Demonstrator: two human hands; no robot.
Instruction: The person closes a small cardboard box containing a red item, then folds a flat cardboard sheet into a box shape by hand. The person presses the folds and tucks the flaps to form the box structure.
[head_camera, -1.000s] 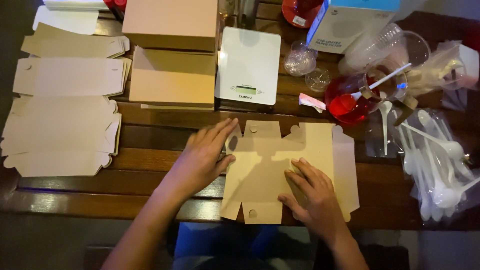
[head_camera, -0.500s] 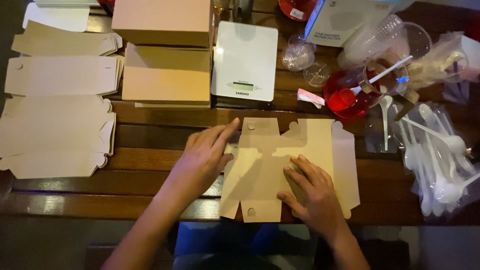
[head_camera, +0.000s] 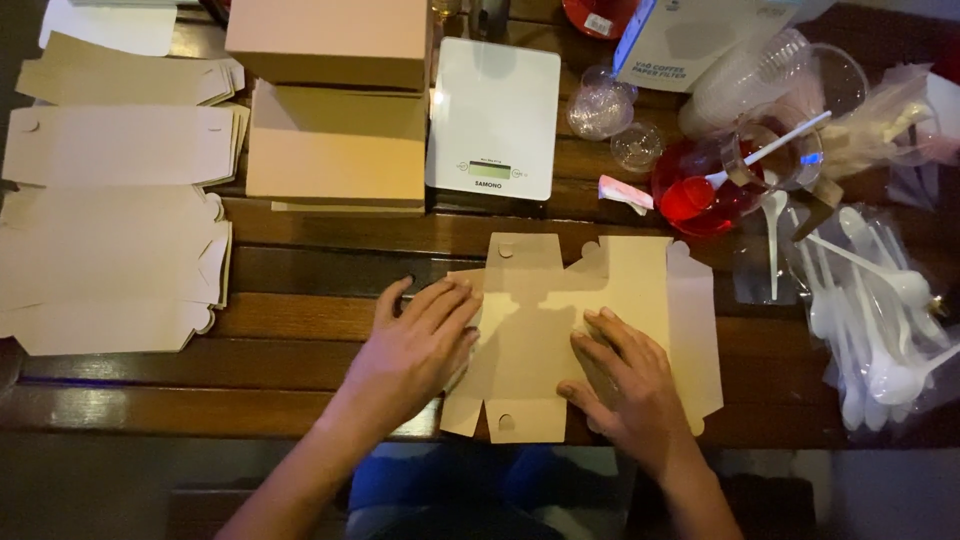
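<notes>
At the near edge of the wooden table (head_camera: 300, 320), centre: one flat kraft carton blank (head_camera: 590, 330), unfolded, tabs and notches outward, its near tab just over the table's edge.

Left hand (head_camera: 415, 350): mine, palm down, fingers spread flat on the blank's left flap, pressing, gripping nothing.

Right hand (head_camera: 625, 385): mine, fingers slightly bent, resting on the middle panel to pin it; nothing grasped.

Handling note, as I judge it: I should keep the right hand heavy on the centre panel as an anchor, run the left fingertips along the score line rather than across it, and crease the whole line evenly so the flap does not buckle or tear at the notch.

Far left: stack of flat blanks (head_camera: 110, 260), well apart from my hands.

Far centre: two assembled kraft boxes (head_camera: 335, 140), stacked; white kitchen scale (head_camera: 495, 115) just right of them.

Far right: red cup (head_camera: 690, 198), clear plastic cups (head_camera: 745, 80), bagged white plastic spoons (head_camera: 880, 320). I must keep my elbows clear of these.
</notes>
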